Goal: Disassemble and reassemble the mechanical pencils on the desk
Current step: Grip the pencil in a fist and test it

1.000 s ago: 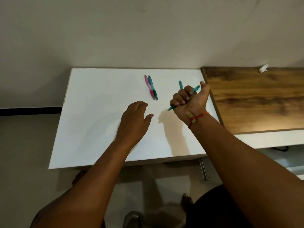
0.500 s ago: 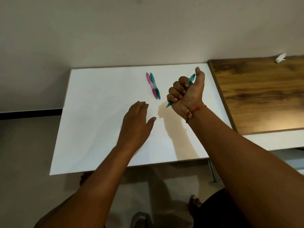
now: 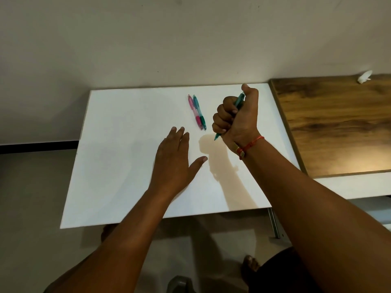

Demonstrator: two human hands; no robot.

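Right hand [image 3: 234, 119]: clenched in a fist round one green pencil [image 3: 240, 100], thumb up along the barrel near its top, the point sticking out below the little finger; held above the white worktop [image 3: 127, 144], toward its right side. A red thread band [image 3: 250, 144] sits on that wrist. Left hand [image 3: 172, 159]: released, fingers straight and thumb spread, palm down low over the worktop near its middle; contact with the surface cannot be told. It holds nothing. Pencils on the worktop: two, a pink pencil [image 3: 194, 111] and a blue-green pencil [image 3: 200, 112], lying side by side and touching, just left of the fist, points toward the person. Pencils in all: three, none visibly taken apart. Handling, by judgement: light, stiff plastic barrels, smooth and apt to roll; the darker grip band near the point looks the surest hold, with the tip cone and top cap as the parts to twist or pull; small inner pieces and lead would be fragile and easily lost. To the right: one wooden top [image 3: 338, 127], one small white scrap [image 3: 364, 77] at its far edge.
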